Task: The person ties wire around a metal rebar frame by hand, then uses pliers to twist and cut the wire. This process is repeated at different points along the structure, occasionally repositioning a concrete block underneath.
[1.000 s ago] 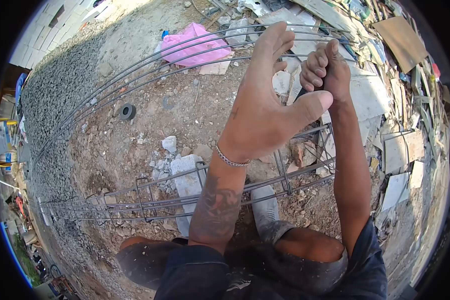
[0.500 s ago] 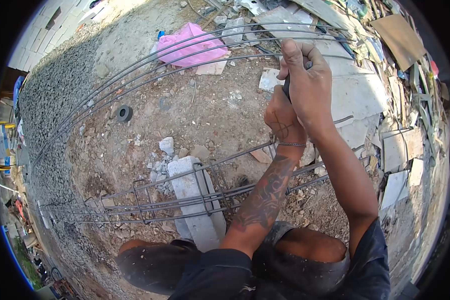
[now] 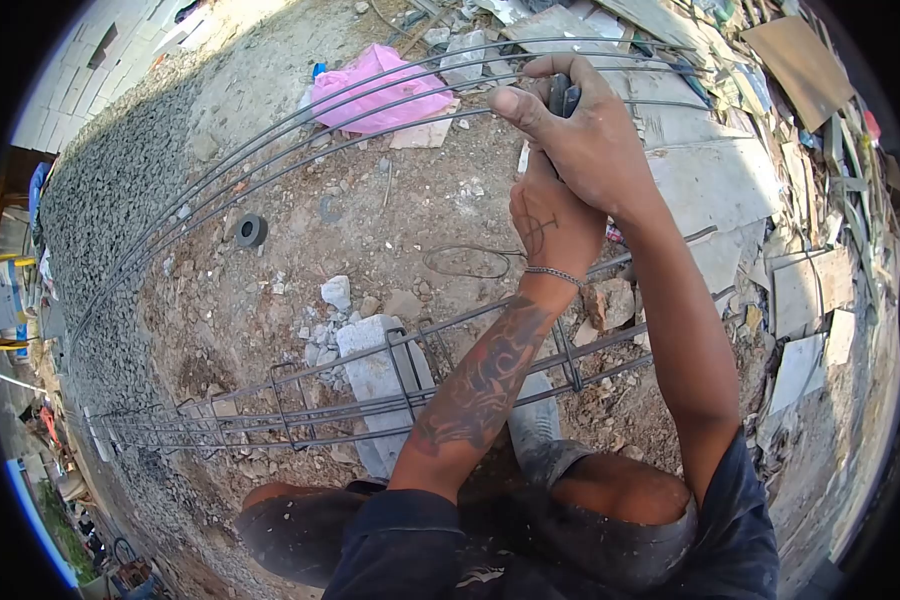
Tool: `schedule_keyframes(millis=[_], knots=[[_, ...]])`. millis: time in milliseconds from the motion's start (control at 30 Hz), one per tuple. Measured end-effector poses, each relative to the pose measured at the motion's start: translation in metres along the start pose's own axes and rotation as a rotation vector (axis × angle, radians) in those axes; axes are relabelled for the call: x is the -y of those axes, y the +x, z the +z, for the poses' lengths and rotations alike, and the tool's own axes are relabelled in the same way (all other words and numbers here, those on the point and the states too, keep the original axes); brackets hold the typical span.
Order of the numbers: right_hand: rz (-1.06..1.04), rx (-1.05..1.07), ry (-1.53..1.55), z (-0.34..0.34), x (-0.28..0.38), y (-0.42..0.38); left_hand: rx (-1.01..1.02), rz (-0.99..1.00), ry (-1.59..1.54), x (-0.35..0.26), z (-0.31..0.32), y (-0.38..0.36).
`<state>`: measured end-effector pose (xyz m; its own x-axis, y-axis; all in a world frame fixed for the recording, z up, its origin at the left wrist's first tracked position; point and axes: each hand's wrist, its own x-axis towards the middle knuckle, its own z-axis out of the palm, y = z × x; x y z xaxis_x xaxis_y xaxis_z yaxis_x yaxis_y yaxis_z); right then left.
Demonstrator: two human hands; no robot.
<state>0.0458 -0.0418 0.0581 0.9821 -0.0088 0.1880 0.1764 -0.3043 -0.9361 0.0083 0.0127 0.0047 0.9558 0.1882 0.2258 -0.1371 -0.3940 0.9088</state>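
My left hand [image 3: 558,218], below a tattooed forearm with a chain bracelet, is closed around the lower part of a dark hand tool [image 3: 562,95]. Just above it, my right hand [image 3: 595,145] curls its fingers about the tool's upper end, thumb pointing left. The tool's far end is hidden. A thin wire loop [image 3: 467,262] lies left of my left wrist; whether I hold it cannot be seen. Under my forearms runs a long rebar cage [image 3: 280,408] with square stirrups, resting across a concrete block [image 3: 375,362].
Long curved rebars [image 3: 220,172] arc across the top, passing over a pink plastic bag [image 3: 382,92]. A dark ring [image 3: 251,231] sits on the dirt. Grey gravel [image 3: 115,190] is at left. Broken boards [image 3: 715,178] and scrap cover the right. My knees are at the bottom.
Both hands have shifted slightly left. My right hand has tilted, its thumb turning from upward to leftward. The wire loop now shows beside my left wrist.
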Motion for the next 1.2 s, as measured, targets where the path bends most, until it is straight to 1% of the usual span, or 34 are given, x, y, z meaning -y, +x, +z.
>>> schedule_keyframes(millis=[33,67,100,167,200,233,267,300,333,367,400,433,467,500,533,567,600,633,700,733,767,833,867,933,967,1000,1033,1067,1100,1133,1167,1200], knots=[[-0.121,-0.063,-0.403,-0.001,-0.002,-0.002,0.02,0.117,0.005,0.001,-0.001,-0.001],[-0.032,0.043,-0.054,-0.005,-0.007,0.004,0.029,0.117,0.002,0.001,-0.003,0.0],[-0.03,0.036,-0.054,-0.01,-0.014,0.009,0.11,0.047,0.01,-0.006,-0.009,0.004],[0.133,0.33,0.642,-0.022,-0.032,0.022,0.263,-0.092,0.031,-0.016,-0.021,0.012],[0.121,0.49,0.937,-0.028,-0.051,0.029,0.349,-0.06,0.048,-0.011,-0.023,0.016],[0.114,0.495,0.94,-0.031,-0.068,0.032,0.343,-0.055,0.051,-0.012,-0.028,0.02],[0.071,0.586,1.101,-0.033,-0.083,0.035,0.473,-0.068,0.113,-0.015,-0.034,0.024],[0.03,0.677,1.263,-0.031,-0.082,0.035,0.605,-0.085,0.175,-0.015,-0.039,0.026],[0.031,0.707,1.298,-0.033,-0.082,0.033,0.606,-0.092,0.177,-0.01,-0.043,0.028],[0.036,0.707,1.301,-0.034,-0.081,0.033,0.698,-0.006,0.101,-0.002,-0.043,0.032],[-0.029,0.735,1.295,-0.033,-0.075,0.034,0.786,0.084,0.023,0.004,-0.042,0.036],[-0.095,0.762,1.289,-0.031,-0.069,0.034,0.783,0.084,0.023,0.01,-0.04,0.038],[-0.054,0.702,1.235,-0.027,-0.062,0.034,0.841,0.089,-0.022,0.015,-0.039,0.039],[-0.058,0.707,1.235,-0.026,-0.054,0.031,0.896,0.096,-0.067,0.016,-0.039,0.041],[0.019,0.624,1.099,-0.026,-0.044,0.028,0.893,0.102,-0.064,0.017,-0.037,0.041],[0.1,0.536,0.964,-0.027,-0.039,0.027,0.886,-0.006,-0.144,0.017,-0.032,0.038],[0.123,0.6,0.951,-0.033,-0.042,0.029,0.88,-0.122,-0.228,0.018,-0.027,0.032],[0.133,0.597,0.951,-0.03,-0.03,0.024,0.884,-0.13,-0.233,0.016,-0.023,0.026],[0.2,0.058,0.475,-0.021,-0.007,0.015,0.383,0.095,-0.021,0.008,-0.016,0.018],[0.181,0.082,0.508,-0.028,-0.016,0.017,0.301,-0.018,0.056,0.001,-0.016,0.016],[0.176,0.084,0.504,-0.028,-0.014,0.013,0.296,-0.015,0.052,0.001,-0.013,0.013],[0.167,0.058,0.293,-0.021,-0.005,-0.004,0.1,0.009,0.139,0.003,-0.005,0.007],[0.202,0.067,0.173,-0.016,-0.004,-0.007,0.076,0.023,0.115,0.002,-0.002,0.004],[0.271,0.035,0.24,-0.018,-0.012,0.002,0.088,0.037,0.097,0.003,-0.005,0.005],[0.287,-0.032,0.377,-0.018,-0.012,0.007,0.075,0.083,0.019,0.001,-0.009,0.004],[0.338,-0.056,0.534,-0.021,-0.003,0.009,0.153,0.102,-0.032,-0.002,-0.015,0.005],[0.349,-0.057,0.703,-0.028,-0.003,0.018,0.292,0.027,-0.106,-0.003,-0.02,0.005],[0.283,0.088,0.841,-0.039,-0.01,0.027,0.38,-0.004,-0.32,0.003,-0.016,0.003],[0.236,0.224,0.95,-0.046,-0.015,0.035,0.492,0.067,-0.285,0.003,-0.02,0.007],[0.184,0.245,0.877,-0.052,-0.016,0.039,0.533,0.197,-0.221,0.006,-0.018,0.006],[0.175,0.175,0.8,-0.056,-0.019,0.044,0.664,0.195,-0.213,-0.004,-0.034,0.009],[0.181,0.188,0.8,-0.062,-0.03,0.049,0.704,0.251,-0.02,-0.001,-0.036,0.011]])
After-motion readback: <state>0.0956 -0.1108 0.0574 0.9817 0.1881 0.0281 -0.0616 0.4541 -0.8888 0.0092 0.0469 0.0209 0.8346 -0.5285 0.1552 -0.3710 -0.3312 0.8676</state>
